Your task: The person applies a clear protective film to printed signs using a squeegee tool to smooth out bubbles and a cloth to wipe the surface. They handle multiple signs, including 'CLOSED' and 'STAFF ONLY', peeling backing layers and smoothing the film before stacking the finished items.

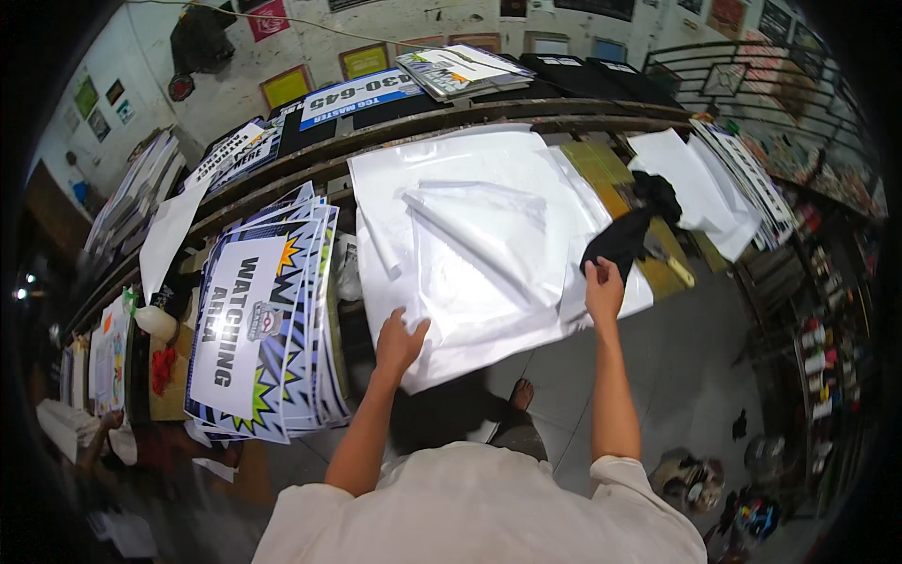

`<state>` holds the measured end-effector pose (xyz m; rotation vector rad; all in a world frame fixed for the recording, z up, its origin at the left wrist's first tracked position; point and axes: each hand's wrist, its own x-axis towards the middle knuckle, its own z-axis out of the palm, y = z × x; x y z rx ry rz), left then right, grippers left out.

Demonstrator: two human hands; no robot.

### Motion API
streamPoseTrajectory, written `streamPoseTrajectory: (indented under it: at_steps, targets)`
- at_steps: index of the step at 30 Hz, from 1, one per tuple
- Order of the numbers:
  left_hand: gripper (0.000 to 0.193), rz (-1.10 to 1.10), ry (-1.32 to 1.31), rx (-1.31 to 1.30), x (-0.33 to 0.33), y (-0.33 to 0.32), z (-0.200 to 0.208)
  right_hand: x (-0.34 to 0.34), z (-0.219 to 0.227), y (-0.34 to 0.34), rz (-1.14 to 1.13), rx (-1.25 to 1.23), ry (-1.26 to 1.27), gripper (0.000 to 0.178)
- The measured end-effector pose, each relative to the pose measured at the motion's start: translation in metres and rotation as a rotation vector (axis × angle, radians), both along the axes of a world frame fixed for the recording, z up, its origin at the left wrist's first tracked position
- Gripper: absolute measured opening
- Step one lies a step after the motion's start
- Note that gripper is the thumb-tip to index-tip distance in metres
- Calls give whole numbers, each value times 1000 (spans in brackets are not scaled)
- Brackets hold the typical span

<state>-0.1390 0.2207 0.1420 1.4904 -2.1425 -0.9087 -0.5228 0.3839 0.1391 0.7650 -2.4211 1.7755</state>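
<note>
A large white sheet (451, 362) lies over the bench in front of me, with a smaller, creased translucent sheet (484, 226) loosely folded on top of it. Over the big sheet's near left part is my left hand (402, 340), its thumb and fingers apart and nothing between them. My right hand (604, 289) is closed at the near end of a black cloth (625, 230), by the sheet's right side. That cloth stretches from my fingertips up to a bunched part at the far right. Part of the grip is hidden behind the fingers.
A stack of printed signs (244, 324) stands to the left. A yellow-handled tool (680, 272) lies on a brownish board (601, 164) at the right, near more white sheets (691, 183). Boards (460, 70) rest along the back. Another person's arm (94, 442) shows at far left.
</note>
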Motion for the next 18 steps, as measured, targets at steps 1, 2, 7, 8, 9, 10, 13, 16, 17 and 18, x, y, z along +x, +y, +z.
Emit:
streamPoseTrajectory:
  at_steps: [1, 2, 7, 8, 9, 10, 13, 16, 17, 18]
  targets:
    - [75, 35, -89, -30, -3, 1, -9, -13, 12, -31, 41, 77, 30, 44]
    - [77, 96, -137, -5, -15, 7, -11, -38, 15, -51, 54, 102, 141, 44]
    - [64, 357, -258, 58, -60, 31, -5, -104, 15, -160, 375, 294, 439, 45]
    - [61, 398, -267, 49, -66, 33, -5, -114, 12, -184, 454, 309, 434, 47]
    - [59, 436, -276, 41, -72, 35, -5, -122, 9, -207, 530, 325, 429, 49]
    - [55, 465, -298, 17, -75, 36, -9, -127, 6, -230, 606, 337, 426, 51]
    - [44, 540, -337, -46, -90, 36, -19, -127, 0, -282, 651, 552, 370, 51]
    - [34, 594, -312, -64, -98, 35, -18, -123, 1, -304, 745, 712, 336, 44]
    - [33, 598, -275, -59, -97, 34, -16, -120, 2, -303, 729, 689, 298, 41]
    - [31, 598, -237, -56, -95, 34, -14, -120, 4, -300, 708, 666, 258, 37]
